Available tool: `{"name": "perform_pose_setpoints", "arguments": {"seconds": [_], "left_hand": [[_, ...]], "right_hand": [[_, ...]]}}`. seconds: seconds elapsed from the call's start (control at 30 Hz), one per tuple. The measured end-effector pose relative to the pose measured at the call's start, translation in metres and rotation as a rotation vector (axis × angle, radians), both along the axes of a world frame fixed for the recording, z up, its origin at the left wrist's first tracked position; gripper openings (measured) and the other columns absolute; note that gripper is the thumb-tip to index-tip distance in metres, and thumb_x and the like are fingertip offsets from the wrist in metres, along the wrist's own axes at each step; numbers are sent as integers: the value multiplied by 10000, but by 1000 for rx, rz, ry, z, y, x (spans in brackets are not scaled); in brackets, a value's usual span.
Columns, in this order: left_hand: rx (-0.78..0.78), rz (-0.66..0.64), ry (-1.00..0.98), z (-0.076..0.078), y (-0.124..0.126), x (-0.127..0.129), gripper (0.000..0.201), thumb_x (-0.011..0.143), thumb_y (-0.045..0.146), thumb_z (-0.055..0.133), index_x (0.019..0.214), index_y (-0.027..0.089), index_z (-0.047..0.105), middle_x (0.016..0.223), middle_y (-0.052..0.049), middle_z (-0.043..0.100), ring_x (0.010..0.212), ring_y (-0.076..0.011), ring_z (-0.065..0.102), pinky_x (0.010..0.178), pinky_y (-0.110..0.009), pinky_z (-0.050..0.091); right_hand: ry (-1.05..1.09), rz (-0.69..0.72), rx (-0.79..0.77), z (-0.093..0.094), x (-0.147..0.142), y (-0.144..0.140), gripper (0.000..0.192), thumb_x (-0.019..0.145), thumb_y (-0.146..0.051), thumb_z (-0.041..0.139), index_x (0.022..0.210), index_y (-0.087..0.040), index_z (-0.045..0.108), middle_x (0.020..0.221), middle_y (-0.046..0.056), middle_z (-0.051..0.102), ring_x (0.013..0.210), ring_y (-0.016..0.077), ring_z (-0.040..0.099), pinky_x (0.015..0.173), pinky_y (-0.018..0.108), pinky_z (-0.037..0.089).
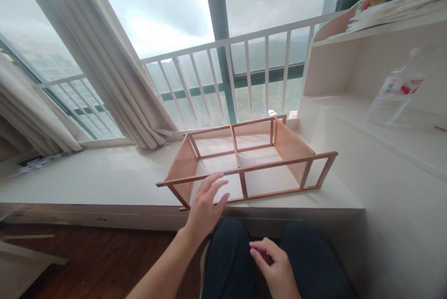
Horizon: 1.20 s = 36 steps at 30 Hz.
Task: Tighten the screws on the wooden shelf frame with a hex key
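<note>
Wooden frame (244, 159) (far legs hidden)

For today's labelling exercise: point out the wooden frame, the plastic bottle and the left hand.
wooden frame (244, 167), head view, front top rail.
plastic bottle (393, 96), head view, its label.
left hand (204, 208), head view, back of hand.

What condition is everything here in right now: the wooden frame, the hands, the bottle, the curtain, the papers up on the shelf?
Wooden frame: lying on the white ledge, open, nothing inside.
Left hand: open, fingers spread, at the frame's front rail; contact unclear.
Right hand: loosely curled over the lap; whether it holds anything, cannot tell.
Plastic bottle: upright on the shelf, blurred; fill level unclear.
Curtain: drawn aside, gathered at the window.
Papers: stacked flat on the top shelf.
</note>
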<state>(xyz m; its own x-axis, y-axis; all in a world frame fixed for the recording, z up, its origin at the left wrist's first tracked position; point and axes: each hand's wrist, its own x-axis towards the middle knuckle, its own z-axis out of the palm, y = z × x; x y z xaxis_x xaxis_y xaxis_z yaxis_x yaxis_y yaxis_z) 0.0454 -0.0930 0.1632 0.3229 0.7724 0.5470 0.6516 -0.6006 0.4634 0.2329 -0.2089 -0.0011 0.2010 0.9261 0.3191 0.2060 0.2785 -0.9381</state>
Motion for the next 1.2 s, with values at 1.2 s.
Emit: {"name": "perform_pose_setpoints", "arguments": {"seconds": [1.2], "left_hand": [[-102,-166,575,13,94,25,566,1001,268,592,1556,297,486,1603,-5,499,1336,-255,629,1134,-432,533]], "right_hand": [[-56,-151,495,80,-5,155,92,970,-213,682,997,-227,770,959,42,789,678,139,638,633,283,530]]}}
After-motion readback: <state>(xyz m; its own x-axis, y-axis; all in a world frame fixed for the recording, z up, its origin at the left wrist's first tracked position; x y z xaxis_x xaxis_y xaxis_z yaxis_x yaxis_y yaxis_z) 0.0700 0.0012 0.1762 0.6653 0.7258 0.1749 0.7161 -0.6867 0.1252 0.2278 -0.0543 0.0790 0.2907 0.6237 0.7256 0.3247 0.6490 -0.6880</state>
